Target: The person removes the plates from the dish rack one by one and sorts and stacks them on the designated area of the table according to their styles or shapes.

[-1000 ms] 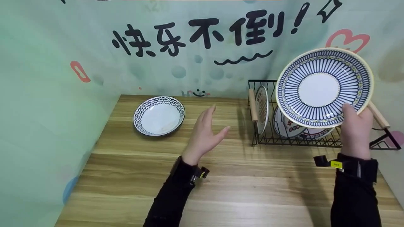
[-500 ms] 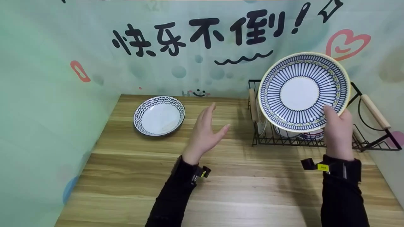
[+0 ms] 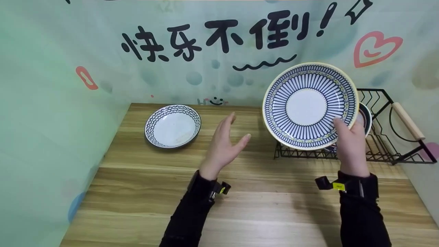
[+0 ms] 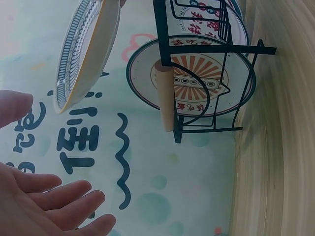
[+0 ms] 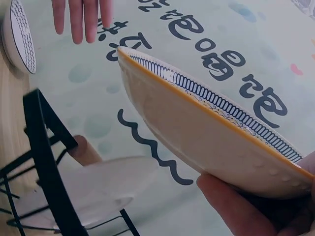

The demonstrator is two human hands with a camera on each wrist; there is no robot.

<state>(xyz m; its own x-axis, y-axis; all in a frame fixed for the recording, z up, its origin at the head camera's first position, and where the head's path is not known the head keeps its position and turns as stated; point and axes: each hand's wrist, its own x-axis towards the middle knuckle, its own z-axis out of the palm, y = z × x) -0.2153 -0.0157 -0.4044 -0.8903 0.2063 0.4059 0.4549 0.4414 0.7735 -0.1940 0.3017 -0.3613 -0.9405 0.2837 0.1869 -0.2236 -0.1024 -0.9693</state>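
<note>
My right hand (image 3: 349, 142) grips the lower right rim of a blue-striped plate with a yellow edge (image 3: 310, 105), held tilted up in the air in front of the left end of a black wire dish rack (image 3: 379, 144). The same plate (image 5: 206, 132) fills the right wrist view, fingers (image 5: 236, 206) curled under its cream underside. My left hand (image 3: 224, 144) hovers open above the wooden table (image 3: 240, 206), palm turned right, between the striped plate and a zigzag-rimmed plate (image 3: 173, 125) lying flat at the back left. In the left wrist view the open fingers (image 4: 59, 206) sit below the striped plate (image 4: 86, 54).
The rack holds upright plates (image 4: 197, 81), mostly hidden in the head view behind the held plate, and has wooden handles (image 3: 406, 120). A printed backdrop (image 3: 219, 51) closes off the back and left side. The rack stands at the table's back right.
My right hand has carried the striped plate leftward and slightly down, away from above the rack toward the table's middle. The left hand has stayed in place, open.
</note>
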